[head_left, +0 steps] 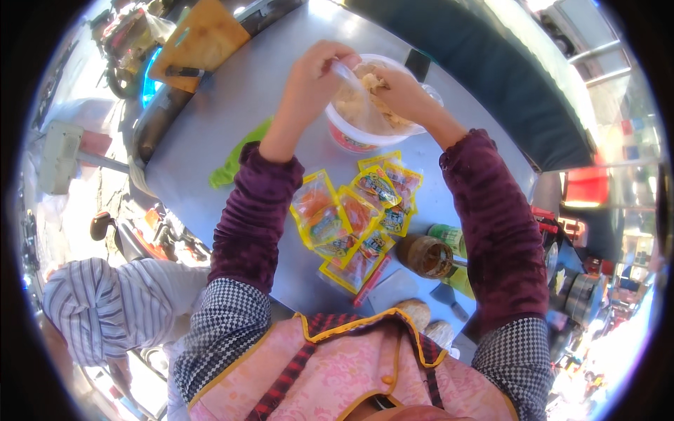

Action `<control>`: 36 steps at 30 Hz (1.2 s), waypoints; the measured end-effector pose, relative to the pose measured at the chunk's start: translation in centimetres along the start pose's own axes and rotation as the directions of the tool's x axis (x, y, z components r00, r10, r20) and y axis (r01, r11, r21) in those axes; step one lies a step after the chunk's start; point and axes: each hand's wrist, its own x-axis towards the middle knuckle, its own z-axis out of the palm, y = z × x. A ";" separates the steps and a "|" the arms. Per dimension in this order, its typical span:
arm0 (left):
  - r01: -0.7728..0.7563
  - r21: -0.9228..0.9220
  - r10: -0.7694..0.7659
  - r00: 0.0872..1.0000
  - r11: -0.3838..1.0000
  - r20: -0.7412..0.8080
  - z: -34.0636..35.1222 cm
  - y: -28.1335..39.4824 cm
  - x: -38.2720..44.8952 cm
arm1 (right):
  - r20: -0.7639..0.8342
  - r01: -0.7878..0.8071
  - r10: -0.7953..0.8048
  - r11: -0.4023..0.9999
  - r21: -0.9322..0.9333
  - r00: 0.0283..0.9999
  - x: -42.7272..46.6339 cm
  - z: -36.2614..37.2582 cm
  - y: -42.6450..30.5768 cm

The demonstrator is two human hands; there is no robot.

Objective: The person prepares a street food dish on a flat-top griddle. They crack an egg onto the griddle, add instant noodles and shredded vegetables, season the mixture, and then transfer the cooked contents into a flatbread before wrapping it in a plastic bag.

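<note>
A round white plastic tub (337, 120) with a red label stands at the far part of the metal table (200, 142). Pale beige dough (350, 102) fills much of it. My left hand (324, 68) is above the tub's left rim, pinching a blurred, clear plastic bag or film (350, 84) that hangs over the dough. Reaching in from the right, my right hand (403, 92) has its fingers closed on a lump of the dough. Nearer to me lie several yellow-edged food packets (321, 208) with orange contents, in a loose overlapping pile.
A jar of brown sauce (424, 255), a green can (447, 237) and a scraper (450, 302) lie near my right forearm. Left are a green plastic bag (237, 155) and a wooden board (202, 44) with a knife (184, 71). Another person (105, 310) is at lower left.
</note>
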 end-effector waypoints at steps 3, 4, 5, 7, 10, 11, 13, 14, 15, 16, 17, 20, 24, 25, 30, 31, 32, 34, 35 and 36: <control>0.023 0.001 -0.023 1.000 1.000 0.010 -0.1 1.0 0.0 | -0.050 -0.202 0.196 0.953 -0.226 0.979 -1.7 -0.2 0.0; 0.036 -0.008 -0.035 0.999 0.999 0.013 0.0 1.2 -0.1 | -0.126 -0.255 0.226 0.918 -0.303 0.966 -2.0 0.1 0.0; 0.022 0.001 -0.022 1.000 1.000 0.014 0.0 1.3 -0.2 | -0.204 -0.166 0.115 0.953 -0.255 0.972 -1.8 1.0 0.7; -0.002 0.015 0.001 1.000 1.000 0.030 0.3 1.3 -0.4 | -0.373 0.020 -0.084 0.985 -0.172 0.924 -1.4 3.4 2.2; -0.011 0.003 0.011 1.000 1.000 0.012 0.2 1.1 -0.4 | -0.318 0.124 -0.309 0.863 -0.490 0.896 -0.8 4.9 1.8; -0.025 0.020 0.025 1.000 1.000 0.012 0.1 0.9 -0.4 | -0.335 0.095 -0.183 0.960 -0.263 0.924 -0.4 5.5 1.7; -0.056 0.045 0.055 0.998 0.997 0.013 0.1 0.7 -0.3 | -0.290 0.046 -0.012 0.993 0.112 0.957 0.4 5.9 1.9; -0.042 0.042 0.042 0.999 0.998 0.016 0.1 0.9 -0.2 | -0.258 0.033 0.033 0.969 0.246 0.965 0.7 5.9 2.2; -0.031 0.044 0.030 0.999 0.999 0.015 0.0 1.2 -0.1 | -0.242 0.075 -0.006 0.958 0.277 0.970 0.9 5.5 2.0; -0.019 0.046 0.018 1.000 0.999 0.014 -0.1 1.4 0.0 | -0.253 0.107 -0.042 0.963 0.248 0.967 0.9 5.0 2.0; -0.008 0.055 0.007 1.000 0.998 0.014 -0.2 1.6 0.1 | -0.261 0.137 -0.077 0.966 0.221 0.962 0.7 4.5 1.9; 0.011 0.077 -0.011 1.000 0.997 0.001 -0.7 1.4 0.0 | -0.326 0.119 -0.064 0.981 0.152 0.943 -0.3 0.8 0.6; 0.007 0.116 -0.008 1.000 0.993 0.007 -0.2 1.6 0.0 | -0.301 0.036 0.050 0.961 0.275 0.952 -0.8 -3.1 0.5; 0.011 0.141 -0.011 1.000 0.990 0.005 -0.1 1.9 0.1 | -0.285 0.059 0.008 0.972 0.226 0.958 -0.9 -3.6 0.3; -0.017 0.228 0.009 0.999 0.973 0.039 -0.1 3.2 0.2 | -0.402 0.111 0.225 0.742 0.662 0.888 -2.0 -5.0 -1.1; -0.027 0.245 0.015 0.999 0.969 0.049 -0.1 3.7 0.2 | -0.426 0.164 0.224 0.694 0.701 0.876 -2.1 -5.4 -1.1; -0.041 0.271 0.027 0.998 0.962 0.054 -0.1 3.9 0.2 | -0.414 0.179 0.227 0.651 0.738 0.882 -2.3 -5.7 -1.2; -0.072 0.325 0.057 0.997 0.943 0.056 0.0 3.6 0.4 | -0.390 0.211 0.219 0.563 0.799 0.894 -2.4 -6.8 -1.8; -0.098 0.342 0.082 0.995 0.935 0.060 0.0 3.4 0.5 | -0.382 0.212 0.206 0.559 0.802 0.901 -2.4 -7.2 -2.2; -0.123 0.359 0.108 0.992 0.925 0.064 0.1 3.3 0.7 | -0.373 0.213 0.191 0.556 0.803 0.908 -2.5 -7.4 -2.7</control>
